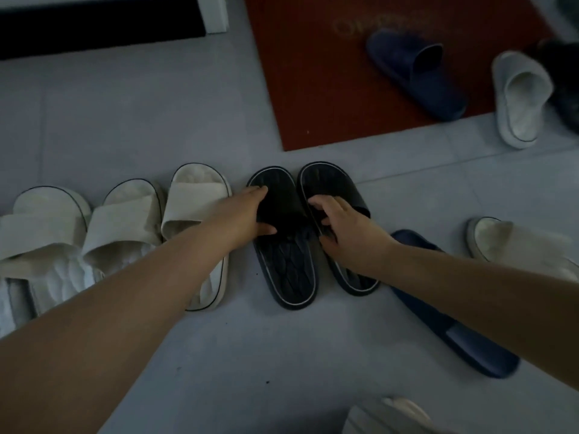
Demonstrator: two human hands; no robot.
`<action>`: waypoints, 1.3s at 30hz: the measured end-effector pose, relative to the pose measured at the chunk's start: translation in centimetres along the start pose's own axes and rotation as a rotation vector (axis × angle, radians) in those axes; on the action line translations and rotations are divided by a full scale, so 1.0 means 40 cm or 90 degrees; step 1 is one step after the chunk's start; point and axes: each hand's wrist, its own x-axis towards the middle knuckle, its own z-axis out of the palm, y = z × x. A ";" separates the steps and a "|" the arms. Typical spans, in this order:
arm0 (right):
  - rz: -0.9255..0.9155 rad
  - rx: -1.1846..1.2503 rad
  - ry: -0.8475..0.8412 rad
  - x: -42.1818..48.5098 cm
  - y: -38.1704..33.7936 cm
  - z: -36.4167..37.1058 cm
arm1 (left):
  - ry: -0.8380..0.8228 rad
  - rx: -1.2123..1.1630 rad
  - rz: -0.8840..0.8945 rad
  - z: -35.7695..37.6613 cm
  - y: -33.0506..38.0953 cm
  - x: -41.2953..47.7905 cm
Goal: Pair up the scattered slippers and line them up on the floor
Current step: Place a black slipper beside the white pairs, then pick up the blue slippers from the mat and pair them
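Three cream slippers (125, 220) stand in a row on the grey floor (125, 120), then the left hand (247, 214) grips the strap of the left black slipper (285, 267) while the right hand (347, 230) clasps the strap of the right black slipper (332, 186) touching it, a navy slipper (463, 336) lying just beyond.

Floor (188, 114): smooth matt grey tile. Mat (313, 89), upper right: rough red pile. Black slippers (288, 264), centre: ribbed rubbery footbeds. Cream slippers (125, 220), left: matt straps.
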 end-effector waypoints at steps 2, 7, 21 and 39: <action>0.019 -0.037 0.030 -0.031 0.032 -0.027 | -0.004 0.010 -0.007 -0.008 0.008 0.004; 0.169 -0.096 0.056 -0.003 0.104 -0.088 | -0.009 0.003 -0.024 -0.032 0.008 0.010; 0.307 0.074 0.003 0.136 0.091 -0.046 | 0.086 -0.059 -0.055 -0.020 -0.029 -0.020; 0.416 0.108 0.089 -0.386 0.121 -0.536 | -0.018 0.015 0.093 -0.070 0.309 -0.125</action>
